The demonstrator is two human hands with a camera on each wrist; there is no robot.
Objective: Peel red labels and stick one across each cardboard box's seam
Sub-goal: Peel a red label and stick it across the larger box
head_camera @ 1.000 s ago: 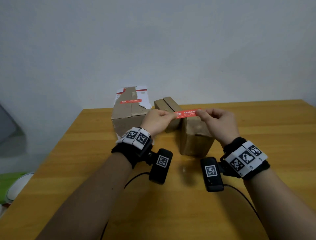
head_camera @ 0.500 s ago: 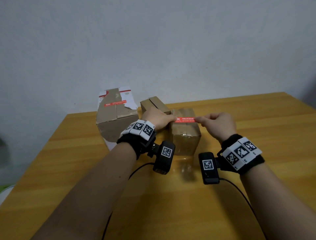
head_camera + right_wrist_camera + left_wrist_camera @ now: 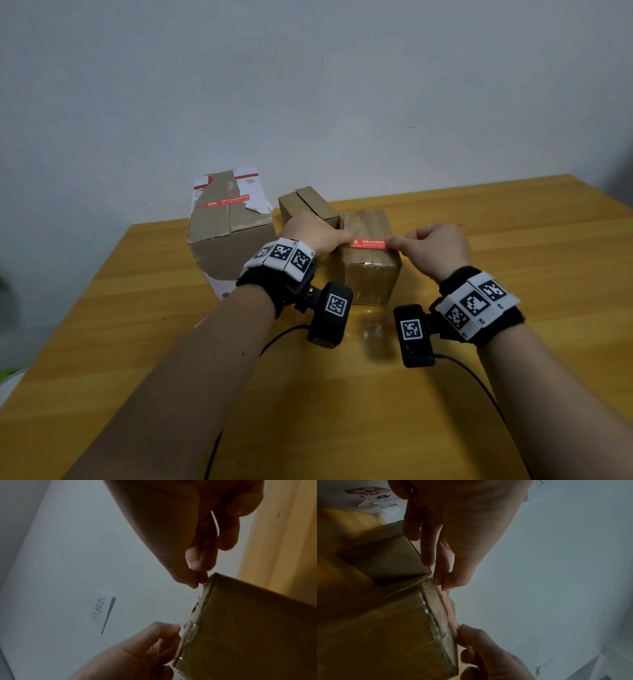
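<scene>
A red label (image 3: 370, 243) is stretched flat between my two hands, over the top of the nearest small cardboard box (image 3: 371, 281), close to its front edge. My left hand (image 3: 344, 239) pinches the label's left end and my right hand (image 3: 394, 244) pinches its right end. In the left wrist view the label (image 3: 449, 609) runs just along the box top (image 3: 385, 635); I cannot tell whether it touches. The right wrist view shows the label edge-on as a thin line (image 3: 192, 605) beside the box (image 3: 248, 628).
A larger torn box (image 3: 233, 246) at the left carries a red label (image 3: 226, 202) across its seam. Another small box (image 3: 308, 205) stands behind my left hand. The wooden table (image 3: 308, 394) ends at a grey wall; wrist-camera cables trail toward me.
Both hands have lowered the stretched label from above the near box down to its top. The head view has shifted, so the boxes sit differently in the picture.
</scene>
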